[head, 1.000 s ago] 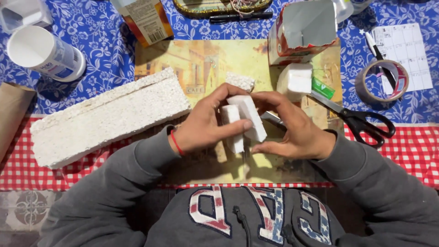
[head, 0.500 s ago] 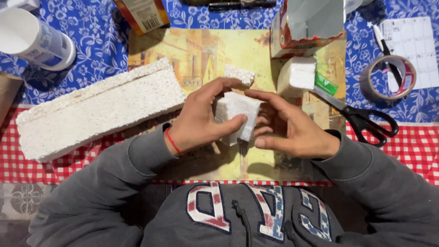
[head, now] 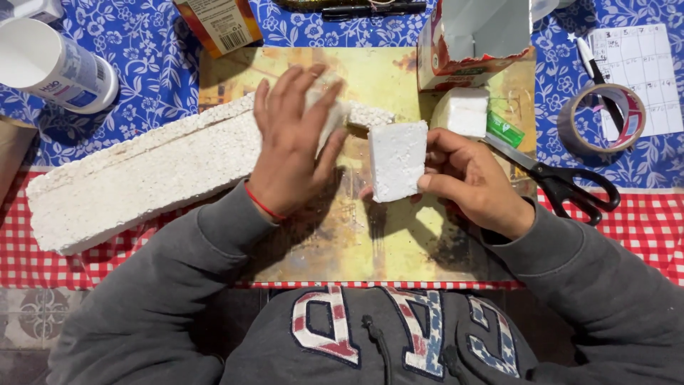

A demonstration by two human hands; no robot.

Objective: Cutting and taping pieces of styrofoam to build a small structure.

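Bright, even daylight across the whole view, colours vivid. Soft shadows fall below the left hand (head: 288, 142) and right hand (head: 470, 178) onto the yellow board (head: 356, 235). The left hand's fingertips are slightly motion-blurred; elsewhere focus is crisp, without harsh glare.

Place: a home craft table, seen from above.
Covering: blue floral cloth (head: 142, 64) far, red checked cloth (head: 641, 228) near.
Craft gear: scissors (head: 563, 182) and tape roll (head: 602, 121) at right, long foam slab (head: 142, 178) at left.
Floor: patterned tile (head: 28, 314) near left.
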